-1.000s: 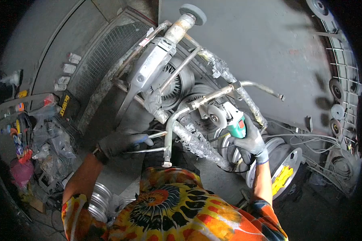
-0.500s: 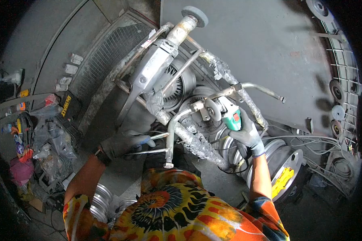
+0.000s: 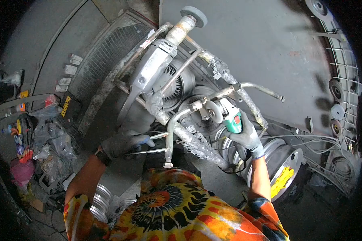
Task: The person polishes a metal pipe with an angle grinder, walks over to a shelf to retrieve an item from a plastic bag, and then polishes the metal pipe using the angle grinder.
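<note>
My right hand (image 3: 247, 138), in a grey glove, is wrapped round the green-and-white body of an angle grinder (image 3: 233, 122). The grinder's disc (image 3: 214, 112) faces left, close beside the bent metal tube frame (image 3: 171, 140). My left hand (image 3: 126, 143), gloved in dark grey with blue at a fingertip, is closed on a thin metal rod (image 3: 160, 135) at the frame's lower left; the grip is partly in shadow. A second thin rod (image 3: 151, 151) runs just below that hand. Beyond the frame lies a large grey power tool (image 3: 157, 64) with a round wheel (image 3: 194, 16) at its far end.
Wheel rims stand beneath the frame (image 3: 181, 88) and at right (image 3: 271, 160), where a yellow cloth (image 3: 282, 182) lies. Cables (image 3: 309, 138) trail nearby. Discs hang on a wire rack (image 3: 337, 91). Plastic bags (image 3: 54, 140) and clutter fill the left side.
The grinder in my right hand has tilted slightly and its disc has dropped a little. My left hand has stayed in place.
</note>
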Available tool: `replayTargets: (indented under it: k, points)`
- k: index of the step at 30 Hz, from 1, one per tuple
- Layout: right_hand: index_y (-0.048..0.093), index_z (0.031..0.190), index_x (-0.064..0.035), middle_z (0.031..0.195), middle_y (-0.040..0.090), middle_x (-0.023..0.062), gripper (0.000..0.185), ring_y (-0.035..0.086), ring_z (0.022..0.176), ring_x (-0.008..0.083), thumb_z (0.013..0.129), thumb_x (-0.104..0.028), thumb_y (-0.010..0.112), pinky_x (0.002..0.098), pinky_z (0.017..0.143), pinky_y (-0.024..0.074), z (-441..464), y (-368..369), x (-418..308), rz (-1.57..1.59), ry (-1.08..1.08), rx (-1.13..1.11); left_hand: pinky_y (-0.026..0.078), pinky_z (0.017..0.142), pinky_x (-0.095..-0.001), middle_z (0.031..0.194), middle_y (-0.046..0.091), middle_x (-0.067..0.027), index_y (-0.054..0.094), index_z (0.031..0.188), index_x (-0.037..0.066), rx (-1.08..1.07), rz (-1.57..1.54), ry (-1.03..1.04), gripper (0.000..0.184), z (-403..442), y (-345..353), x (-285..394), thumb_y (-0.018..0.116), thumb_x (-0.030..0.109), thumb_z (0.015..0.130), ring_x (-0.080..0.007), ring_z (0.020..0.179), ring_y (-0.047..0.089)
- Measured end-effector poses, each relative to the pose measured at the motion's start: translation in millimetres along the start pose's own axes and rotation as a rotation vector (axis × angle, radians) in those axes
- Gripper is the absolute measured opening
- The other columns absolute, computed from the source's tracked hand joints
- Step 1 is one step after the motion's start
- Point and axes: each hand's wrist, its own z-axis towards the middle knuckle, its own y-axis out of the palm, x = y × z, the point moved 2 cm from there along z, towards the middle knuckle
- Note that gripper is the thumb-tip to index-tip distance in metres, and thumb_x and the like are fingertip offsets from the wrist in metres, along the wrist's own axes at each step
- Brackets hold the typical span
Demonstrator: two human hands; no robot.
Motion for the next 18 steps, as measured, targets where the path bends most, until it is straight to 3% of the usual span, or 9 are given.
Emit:
replayTargets:
  k: [1,3,4,6,7,9,13,15,18]
  points:
    - [0.037,0.156,-0.0004,0.131,0.067,0.0215,0.099,0.067,0.123,0.0288,0.074,-0.023,0.088,0.0401,0.105,0.0514,-4,-1,-1,0.003,-0.033,0.008,0.047,0.062,-0.0297,0.074,0.058,-0.0008,0.073,0.124,0.014,0.0,0.0,0.002,0.029,0,0,1,0.058,0.028,0.104,-0.0111,0.065,0.057]
    - [0.037,0.156,-0.001,0.132,0.068,0.0197,0.099,0.067,0.123,0.0254,0.074,-0.023,0.088,0.0393,0.106,0.0503,-10,-3,-8,-0.019,-0.042,0.01,0.045,0.062,-0.0283,0.075,0.058,0.0007,0.075,0.121,0.014,-0.036,-0.257,-0.285,0.033,0,2,-1,0.056,0.036,0.105,-0.01,0.065,0.057]
    - [0.037,0.156,-0.001,0.132,0.068,0.0197,0.099,0.067,0.123,0.0254,0.074,-0.023,0.088,0.0393,0.106,0.0503,-14,-5,-11,-0.02,-0.041,0.009,0.045,0.062,-0.0283,0.075,0.058,0.0007,0.075,0.121,0.014,-0.036,-0.258,-0.284,0.033,1,6,-9,0.056,0.036,0.105,-0.01,0.065,0.057]
    - [0.038,0.156,-0.001,0.133,0.068,0.0189,0.099,0.066,0.123,0.024,0.074,-0.023,0.089,0.0391,0.106,0.0501,-20,-7,-14,-0.002,0.021,-0.006,0.043,0.06,-0.0279,0.073,0.056,0.0031,0.077,0.119,0.014,0.161,0.127,0.255,0.038,4,10,-19,0.052,0.04,0.108,-0.0085,0.065,0.054]
    - [0.038,0.156,-0.001,0.133,0.068,0.0189,0.099,0.066,0.123,0.024,0.074,-0.023,0.089,0.0391,0.106,0.0501,-22,-7,-12,-0.003,0.021,-0.005,0.043,0.06,-0.0279,0.073,0.056,0.0031,0.077,0.119,0.014,0.161,0.128,0.256,0.038,4,6,-3,0.052,0.04,0.108,-0.0085,0.065,0.054]
    - [0.038,0.156,-0.0011,0.133,0.068,0.0189,0.1,0.066,0.124,0.0234,0.073,-0.022,0.089,0.0389,0.106,0.0502,-25,-8,-9,0.0,-0.001,0.007,0.042,0.059,-0.0279,0.07,0.054,0.0036,0.077,0.121,0.015,-0.016,-0.318,-0.321,0.038,0,0,17,0.052,0.041,0.108,-0.0077,0.064,0.053]
    - [0.038,0.156,-0.0012,0.133,0.068,0.0189,0.1,0.066,0.123,0.0237,0.073,-0.022,0.089,0.0389,0.106,0.05,-30,-8,-10,-0.009,0.009,0.002,0.04,0.057,-0.0279,0.067,0.051,0.0044,0.077,0.122,0.013,0.036,-0.292,-0.275,0.042,-1,13,9,0.049,0.042,0.109,-0.0072,0.06,0.05]
    - [0.04,0.157,0.0007,0.136,0.066,0.0159,0.101,0.062,0.126,0.0214,0.07,-0.016,0.09,0.0378,0.108,0.0484,-31,-9,-10,0.021,0.064,-0.013,0.045,0.059,-0.0287,0.076,0.064,-0.0012,0.075,0.121,0.014,0.041,-0.54,-0.57,0.03,-1,18,6,0.056,0.032,0.105,-0.0118,0.062,0.057]
    - [0.037,0.157,0.0009,0.134,0.067,0.0177,0.102,0.063,0.124,0.0201,0.072,-0.02,0.089,0.0369,0.107,0.0484,-33,-10,-10,0.035,0.03,-0.023,0.044,0.058,-0.0256,0.069,0.06,0.0007,0.076,0.122,0.008,0.093,-0.529,-0.55,0.042,0,21,15,0.049,0.039,0.109,-0.0081,0.058,0.055]
